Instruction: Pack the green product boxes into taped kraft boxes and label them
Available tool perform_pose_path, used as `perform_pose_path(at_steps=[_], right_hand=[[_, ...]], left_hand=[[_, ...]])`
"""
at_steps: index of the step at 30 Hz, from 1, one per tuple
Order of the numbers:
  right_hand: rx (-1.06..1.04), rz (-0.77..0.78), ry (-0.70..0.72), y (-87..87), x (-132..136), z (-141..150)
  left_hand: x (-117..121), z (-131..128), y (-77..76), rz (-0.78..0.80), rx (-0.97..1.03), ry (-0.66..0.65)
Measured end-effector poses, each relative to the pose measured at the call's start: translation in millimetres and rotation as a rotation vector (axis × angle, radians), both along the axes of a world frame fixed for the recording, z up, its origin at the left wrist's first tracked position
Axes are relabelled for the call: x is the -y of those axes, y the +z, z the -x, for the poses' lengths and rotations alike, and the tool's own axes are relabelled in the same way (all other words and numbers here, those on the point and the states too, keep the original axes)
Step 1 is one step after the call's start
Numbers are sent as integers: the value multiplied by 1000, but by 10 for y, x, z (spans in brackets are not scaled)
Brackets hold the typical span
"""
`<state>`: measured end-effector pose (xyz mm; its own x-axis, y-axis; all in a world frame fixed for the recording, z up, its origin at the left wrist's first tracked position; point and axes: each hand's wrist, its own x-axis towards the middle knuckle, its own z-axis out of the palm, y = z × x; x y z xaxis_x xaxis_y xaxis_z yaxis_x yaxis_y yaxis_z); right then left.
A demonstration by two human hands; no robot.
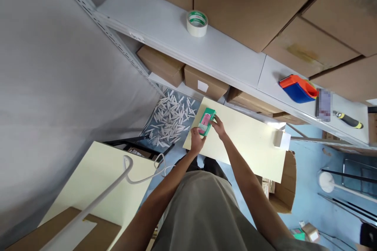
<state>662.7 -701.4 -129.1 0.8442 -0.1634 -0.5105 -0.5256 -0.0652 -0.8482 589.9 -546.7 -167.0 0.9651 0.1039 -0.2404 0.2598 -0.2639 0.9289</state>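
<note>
A small green box [209,112] with a pink picture on its face is held at the left end of the pale yellow table [244,133]. My left hand [197,140] grips its near end, fingers closed round the lower corner. At the box's right edge is my right hand [218,127], its fingers bent and pressed against the side. Whether the box rests on the tabletop or is raised slightly, I cannot tell. The fingertips under and behind it are partly hidden. A small white box [282,140] stands at the table's right end.
Above the table, a shelf [232,57] carries a tape roll [197,24], an orange-and-blue tool [298,88], a cutter [349,120] and cardboard boxes [232,4]. White strips [171,117] litter the floor at left. An open carton [287,184] stands right; a second table [103,180] lies left.
</note>
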Motion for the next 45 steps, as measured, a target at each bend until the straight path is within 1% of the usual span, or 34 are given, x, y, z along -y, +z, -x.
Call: perform_pose_path(at_steps=[3, 6, 9, 11, 14, 18, 21, 23, 25, 29, 31, 33, 36, 38, 40, 43, 45], right_hand=[[2, 17, 8, 85, -14, 226], [3, 38, -21, 165, -2, 420], [62, 73, -50, 256, 15, 579], [112, 83, -42, 334, 21, 671], [166, 51, -5, 478, 3, 804], [222, -20, 100, 677, -112, 1040], [223, -93, 212, 766, -269, 1296], [197, -151, 294, 780, -401, 1500], [164, -202, 378, 768, -556, 1721], [119, -279, 554, 750, -915, 2166], [107, -311, 643, 776, -1095, 2371], [102, -330, 732, 828, -1265, 2555], [112, -333, 848, 934, -1519, 2797], [141, -323, 899, 1024, -1712, 2953], [178, -314, 952, 1136, -1937, 3125], [205, -322, 1043, 1339, -2337, 3445], [205, -338, 1093, 1477, -2635, 3709]], left_hand=[[48, 31, 69, 43, 31, -6], [71, 93, 192, 74, 44, 33], [57, 209, 321, 108, 78, 49], [36, 322, 400, 117, 106, 69], [-16, 531, 528, 127, 147, 131], [-176, 887, 776, 153, 206, 265], [-377, 1278, 993, 171, 221, 406], [-524, 1621, 1122, 168, 226, 517], [-665, 2021, 1228, 153, 224, 648], [-913, 2878, 1376, 135, 180, 897], [-1022, 3274, 1421, 119, 168, 993], [-1126, 3607, 1443, 101, 180, 1083], [-1292, 3971, 1447, 107, 238, 1228], [-1431, 4150, 1465, 133, 284, 1310], [-1610, 4326, 1516, 157, 323, 1368], [-1975, 4679, 1627, 168, 385, 1448], [-2277, 5007, 1662, 168, 449, 1535]])
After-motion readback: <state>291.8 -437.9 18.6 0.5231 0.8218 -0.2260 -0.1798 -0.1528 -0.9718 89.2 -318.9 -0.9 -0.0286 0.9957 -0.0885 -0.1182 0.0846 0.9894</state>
